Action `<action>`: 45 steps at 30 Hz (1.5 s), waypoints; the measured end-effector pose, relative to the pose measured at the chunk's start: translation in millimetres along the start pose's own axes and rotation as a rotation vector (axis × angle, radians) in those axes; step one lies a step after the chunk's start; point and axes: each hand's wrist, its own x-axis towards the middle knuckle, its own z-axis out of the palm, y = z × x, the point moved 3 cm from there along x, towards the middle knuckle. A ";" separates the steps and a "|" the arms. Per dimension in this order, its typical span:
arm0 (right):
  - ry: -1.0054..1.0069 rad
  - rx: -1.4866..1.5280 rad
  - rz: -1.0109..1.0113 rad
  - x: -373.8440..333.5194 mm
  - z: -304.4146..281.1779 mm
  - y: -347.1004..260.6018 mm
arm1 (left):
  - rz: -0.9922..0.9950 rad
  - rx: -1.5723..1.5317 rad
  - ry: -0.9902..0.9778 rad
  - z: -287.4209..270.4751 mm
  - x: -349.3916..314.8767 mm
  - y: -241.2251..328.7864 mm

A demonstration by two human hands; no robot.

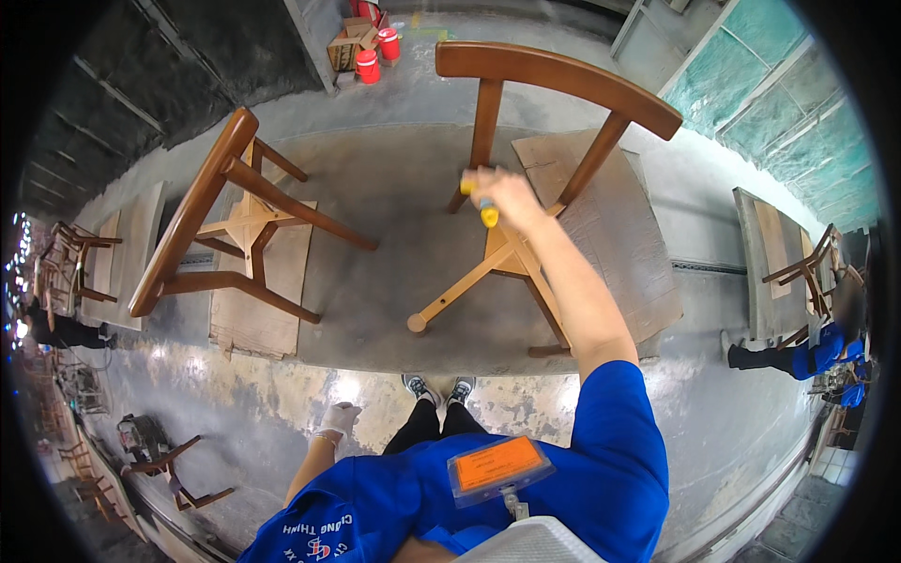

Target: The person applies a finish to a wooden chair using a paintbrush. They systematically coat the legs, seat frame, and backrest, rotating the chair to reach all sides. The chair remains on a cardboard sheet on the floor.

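A brown wooden chair frame [554, 75] with a curved top rail and a paler cross brace stands before me on the low grey platform [375, 150]. My right hand [507, 195] reaches over it and is closed around a small yellow tool [489, 216], its exact kind hidden by the fingers and some blur. The tool is beside one of the posts under the rail. My left hand [338, 418], in a white glove, hangs low by my left side with its fingers curled, apart from the chairs, and nothing shows in it.
A second brown chair frame [202, 211] stands at the left of the platform, over a cardboard sheet [263, 314]. More cardboard [610, 225] lies under the right chair. Red buckets [368, 66] and a carton [345, 45] are at the back. Another person [807, 357] works at far right.
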 end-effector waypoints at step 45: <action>1.442 1.081 0.917 -384.0 -55.7 -265.7 | 0.916 0.402 0.060 28.2 -160.6 351.4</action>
